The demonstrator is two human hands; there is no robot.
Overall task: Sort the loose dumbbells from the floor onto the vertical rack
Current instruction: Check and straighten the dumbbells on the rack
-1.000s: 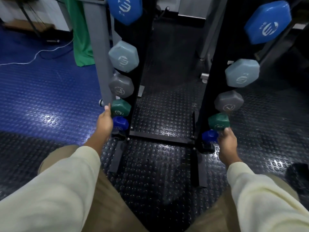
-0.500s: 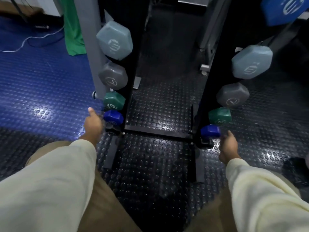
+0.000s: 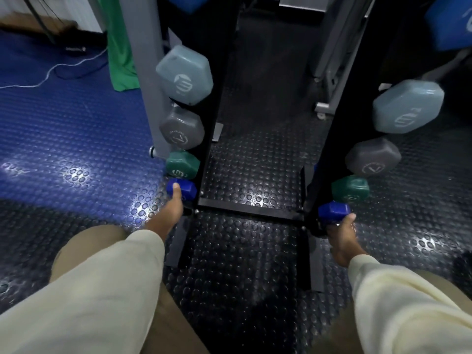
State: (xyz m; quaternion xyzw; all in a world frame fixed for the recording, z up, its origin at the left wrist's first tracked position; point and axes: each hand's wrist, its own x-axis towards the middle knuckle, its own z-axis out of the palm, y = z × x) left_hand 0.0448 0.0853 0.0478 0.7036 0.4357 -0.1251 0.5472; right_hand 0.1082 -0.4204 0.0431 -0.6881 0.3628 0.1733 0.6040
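Now that both hands have dropped from the green tier to the bottom pegs, left hand (image 3: 170, 213) grips the left blue dumbbell (image 3: 181, 188), and right hand (image 3: 341, 232) grips the right blue dumbbell (image 3: 333, 212). Both sit on the rack (image 3: 251, 207): seating or adjusting, likely. Heads hexagonal, matte coating; floor (image 3: 76, 139) is studded rubber.

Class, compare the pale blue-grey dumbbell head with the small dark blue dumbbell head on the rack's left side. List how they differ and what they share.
The pale blue-grey dumbbell head is far larger than the small dark blue dumbbell head. It sits three slots higher on the rack; the dark blue one is lowest. The left hand touches the dark blue one; nothing touches the pale one. Both are hexagonal and face outward.
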